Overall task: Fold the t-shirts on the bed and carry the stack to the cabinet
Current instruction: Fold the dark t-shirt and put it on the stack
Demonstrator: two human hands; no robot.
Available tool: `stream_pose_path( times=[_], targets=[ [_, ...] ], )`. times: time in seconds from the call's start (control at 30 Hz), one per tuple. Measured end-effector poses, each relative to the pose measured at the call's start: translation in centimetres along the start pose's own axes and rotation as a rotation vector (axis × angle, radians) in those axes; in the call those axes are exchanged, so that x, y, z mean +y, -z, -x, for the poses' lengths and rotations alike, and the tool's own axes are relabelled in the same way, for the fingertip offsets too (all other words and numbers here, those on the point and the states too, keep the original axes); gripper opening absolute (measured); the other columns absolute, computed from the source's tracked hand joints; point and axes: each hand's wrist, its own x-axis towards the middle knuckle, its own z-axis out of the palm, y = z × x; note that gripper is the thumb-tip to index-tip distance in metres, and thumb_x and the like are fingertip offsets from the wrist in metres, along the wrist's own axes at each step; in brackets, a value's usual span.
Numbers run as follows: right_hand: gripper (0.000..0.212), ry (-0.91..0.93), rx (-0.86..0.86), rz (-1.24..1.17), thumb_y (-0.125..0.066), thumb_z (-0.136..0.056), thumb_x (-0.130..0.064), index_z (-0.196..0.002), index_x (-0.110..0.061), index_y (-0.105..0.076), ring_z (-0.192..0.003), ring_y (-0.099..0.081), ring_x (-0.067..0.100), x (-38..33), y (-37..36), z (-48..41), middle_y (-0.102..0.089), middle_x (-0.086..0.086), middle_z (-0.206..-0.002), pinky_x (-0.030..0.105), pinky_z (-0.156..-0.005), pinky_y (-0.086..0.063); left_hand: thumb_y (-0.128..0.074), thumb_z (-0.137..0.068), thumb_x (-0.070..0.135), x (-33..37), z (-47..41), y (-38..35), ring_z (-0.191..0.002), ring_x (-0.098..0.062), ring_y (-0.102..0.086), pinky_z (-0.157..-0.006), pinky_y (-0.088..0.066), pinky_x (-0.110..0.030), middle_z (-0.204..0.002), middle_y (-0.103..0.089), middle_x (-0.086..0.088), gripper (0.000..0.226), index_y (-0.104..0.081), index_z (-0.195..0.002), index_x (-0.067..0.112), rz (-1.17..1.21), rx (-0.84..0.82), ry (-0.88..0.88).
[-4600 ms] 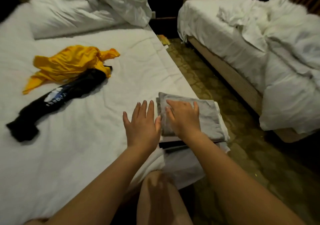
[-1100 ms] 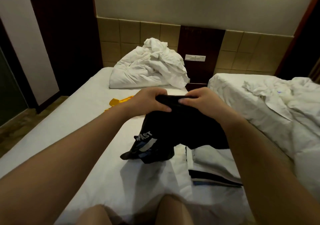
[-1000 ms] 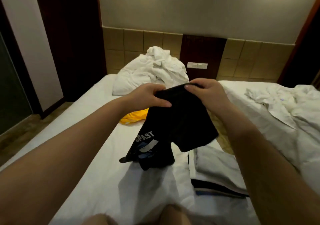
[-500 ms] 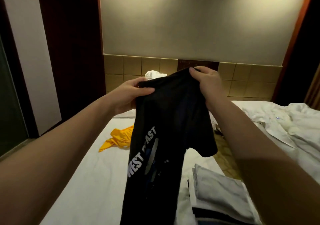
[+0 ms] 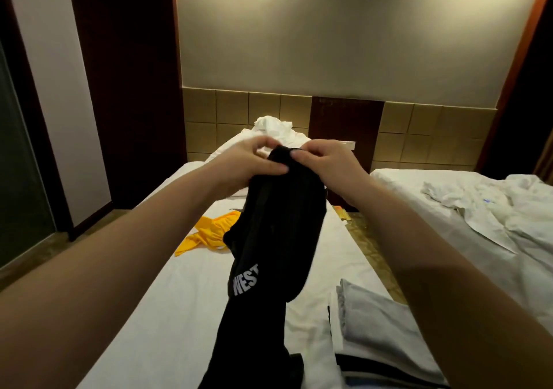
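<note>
Head view, black t-shirt (image 5: 278,224), top seemingly pinched, left fingers (image 5: 269,168), right fingers (image 5: 302,157)

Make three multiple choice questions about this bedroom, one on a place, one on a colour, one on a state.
1. Where is the yellow t-shirt? A on the floor. B crumpled on the bed. C on the other bed.
2. What colour tops the folded stack? A grey. B red. C green.
3. The black t-shirt is: A folded. B spread flat. C held up by the left hand and right hand.
Answers: B, it lies crumpled on that bed; A, the top layer is grey; C, both hands pinch its upper edge.
</note>
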Motion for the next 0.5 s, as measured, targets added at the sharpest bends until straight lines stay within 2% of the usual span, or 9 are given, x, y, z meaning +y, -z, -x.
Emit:
stream_pose_path(
  times=[0.1,0.13,0.2,0.27,0.37,0.43,0.5],
  targets=[
    [0.023,-0.024,0.074,-0.003,-0.049,-0.096,-0.031,-0.097,-0.017,-0.067,-0.092,-0.056,0.011,0.5,-0.3,-0.3,-0.059,-0.011,-0.083,0.029,-0.078,-0.042,-0.060,-0.087,0.010,-3.0,1.2,-0.1,-0.088,-0.014,-0.069,-0.075,-0.056,-0.024,-0.097,-0.069,-0.003,0.018,-0.061,-0.101,0.021,0.008,-0.140,0.121],
    [0.023,-0.029,0.076,0.004,-0.049,-0.096,-0.032,-0.098,-0.018,-0.067,-0.092,-0.055,0.009,0.6,-0.3,-0.3,-0.059,-0.013,-0.084,0.025,-0.076,-0.042,-0.059,-0.089,0.013,-4.2,1.6,-0.3,-0.090,-0.012,-0.069,-0.077,-0.055,-0.024,-0.094,-0.071,0.001,0.014,-0.064,-0.100,0.019,-0.020,-0.160,0.134],
    [0.020,-0.050,0.039,0.000,-0.054,-0.093,-0.035,-0.094,-0.021,-0.067,-0.088,-0.055,0.005,0.7,-0.2,-0.4,-0.060,-0.013,-0.085,0.019,-0.071,-0.041,-0.056,-0.091,0.013,-6.3,2.2,-0.5,-0.085,-0.007,-0.068,-0.071,-0.053,-0.018,-0.086,-0.072,0.007,0.013,-0.066,-0.096,0.017,0.010,-0.144,0.142],
    [0.020,-0.109,-0.047,0.029,-0.059,-0.087,-0.043,-0.088,-0.025,-0.068,-0.085,-0.056,0.004,0.9,0.2,-0.3,-0.062,-0.011,-0.086,0.019,-0.073,-0.043,-0.057,-0.090,0.011,-7.6,2.2,-0.1,-0.078,-0.005,-0.067,-0.067,-0.053,-0.015,-0.084,-0.071,0.003,0.012,-0.068,-0.094,0.015,0.044,-0.050,0.142],
    [0.020,-0.140,-0.164,0.161,-0.066,-0.080,-0.048,-0.084,-0.029,-0.070,-0.089,-0.058,0.004,2.0,0.4,-0.1,-0.066,-0.013,-0.087,0.023,-0.079,-0.046,-0.063,-0.086,0.016,-8.1,1.6,1.0,-0.069,-0.003,-0.061,-0.062,-0.048,-0.012,-0.084,-0.064,-0.006,0.009,-0.068,-0.091,0.010,-0.133,0.158,0.082],
    [0.011,-0.095,-0.126,0.200,-0.068,-0.079,-0.043,-0.081,-0.032,-0.070,-0.088,-0.058,0.003,2.8,0.4,-0.1,-0.066,-0.017,-0.085,0.023,-0.080,-0.045,-0.063,-0.086,0.020,-7.7,1.1,1.6,-0.076,-0.008,-0.059,-0.069,-0.048,-0.017,-0.085,-0.064,-0.006,0.011,-0.069,-0.091,0.012,-0.221,0.231,0.029],
    [0.012,-0.029,-0.005,0.196,-0.066,-0.083,-0.039,-0.085,-0.029,-0.071,-0.087,-0.057,0.003,3.2,0.2,-0.2,-0.065,-0.016,-0.084,0.024,-0.080,-0.045,-0.062,-0.087,0.023,-7.0,1.0,1.7,-0.077,-0.009,-0.058,-0.072,-0.046,-0.021,-0.081,-0.065,-0.003,0.012,-0.069,-0.089,0.014,-0.271,0.239,-0.011]
  ],
)
